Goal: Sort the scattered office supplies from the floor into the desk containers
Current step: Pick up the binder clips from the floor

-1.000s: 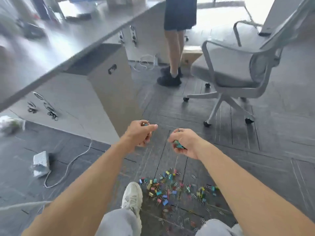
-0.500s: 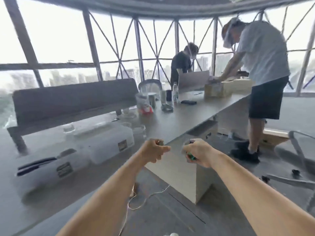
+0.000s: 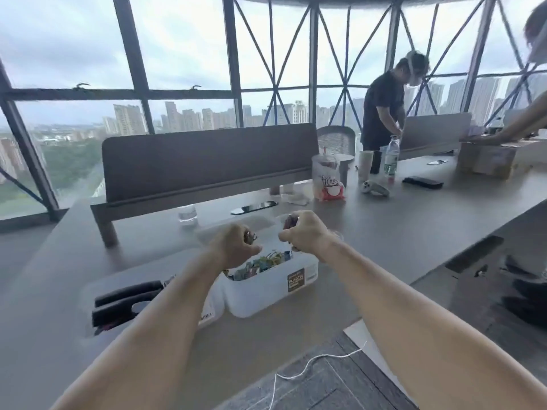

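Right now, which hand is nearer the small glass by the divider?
Left. The left hand is just right of and in front of the glass; the right hand is farther right. Both hold clips.

Seen only as two arms and two hands, bare along the whole length in view. Left forearm (image 3: 165, 315) long and smooth, broad at the lower edge of the view and tapering to a narrow wrist. Right forearm (image 3: 393, 297) of matching build, with a faint crease at the wrist. Left hand (image 3: 233, 250) and right hand (image 3: 305, 232) bare, knuckles rounded, outlines slightly blurred.
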`<state>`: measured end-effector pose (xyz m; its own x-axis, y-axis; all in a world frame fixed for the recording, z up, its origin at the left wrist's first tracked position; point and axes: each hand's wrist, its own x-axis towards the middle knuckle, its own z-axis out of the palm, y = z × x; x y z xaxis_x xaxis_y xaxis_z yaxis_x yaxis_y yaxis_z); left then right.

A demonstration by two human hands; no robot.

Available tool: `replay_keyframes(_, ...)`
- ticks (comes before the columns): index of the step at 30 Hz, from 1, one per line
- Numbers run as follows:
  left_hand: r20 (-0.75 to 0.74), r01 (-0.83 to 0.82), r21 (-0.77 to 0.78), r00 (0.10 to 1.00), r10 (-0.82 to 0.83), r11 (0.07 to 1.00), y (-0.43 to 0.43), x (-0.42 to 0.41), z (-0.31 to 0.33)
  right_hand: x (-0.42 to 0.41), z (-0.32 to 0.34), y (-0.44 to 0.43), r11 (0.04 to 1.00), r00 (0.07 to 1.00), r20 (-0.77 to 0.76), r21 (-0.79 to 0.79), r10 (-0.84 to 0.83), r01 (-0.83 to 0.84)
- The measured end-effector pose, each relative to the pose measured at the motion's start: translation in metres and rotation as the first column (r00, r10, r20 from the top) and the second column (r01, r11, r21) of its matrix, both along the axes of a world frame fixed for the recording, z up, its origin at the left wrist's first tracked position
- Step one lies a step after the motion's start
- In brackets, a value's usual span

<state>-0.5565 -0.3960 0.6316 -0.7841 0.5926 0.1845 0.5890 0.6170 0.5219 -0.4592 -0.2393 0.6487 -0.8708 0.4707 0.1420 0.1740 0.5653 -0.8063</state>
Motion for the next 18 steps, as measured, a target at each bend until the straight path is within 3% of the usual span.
replay_keyframes(3, 0.016, 0.011, -0.2, 1.0, -0.008, 0.98, 0.009, -0.022, -0.009, -0.046, -0.016, 0.002, 0.973, 0.982, 0.171, 0.201, 0.08, -0.114)
replay_keyframes(5, 0.013, 0.033, -0.29, 0.999, -0.031, 0.957, 0.013, -0.032, -0.014, -0.061, -0.018, 0.003, 0.934, 0.931, 0.332, 0.26, 0.152, -0.245)
replay_keyframes(7, -0.035, 0.026, -0.351, 0.999, -0.041, 0.936, 0.01, -0.035, -0.015, -0.056, -0.011, 0.006, 0.888, 0.906, 0.396, 0.349, 0.151, -0.301)
replay_keyframes(10, -0.069, 0.017, -0.314, 0.997, -0.041, 0.949, 0.008, -0.025, -0.01, -0.024, 0.008, 0.016, 0.875, 0.941, 0.327, 0.427, 0.088, -0.23)
replay_keyframes(13, -0.148, 0.053, -0.162, 0.986, -0.077, 0.985, 0.018, 0.015, 0.0, 0.034, 0.019, 0.022, 0.887, 0.967, 0.253, 0.45, -0.016, -0.103)
replay_keyframes(15, -0.271, 0.127, -0.045, 0.953, -0.134, 0.991, 0.033, 0.062, 0.0, 0.085, 0.019, 0.02, 0.868, 0.981, 0.172, 0.497, -0.094, -0.004)
replay_keyframes(18, -0.314, 0.294, 0.01, 0.908, -0.276, 0.956, 0.057, 0.164, -0.007, 0.188, 0.009, 0.011, 0.838, 0.962, 0.173, 0.538, -0.213, 0.089)
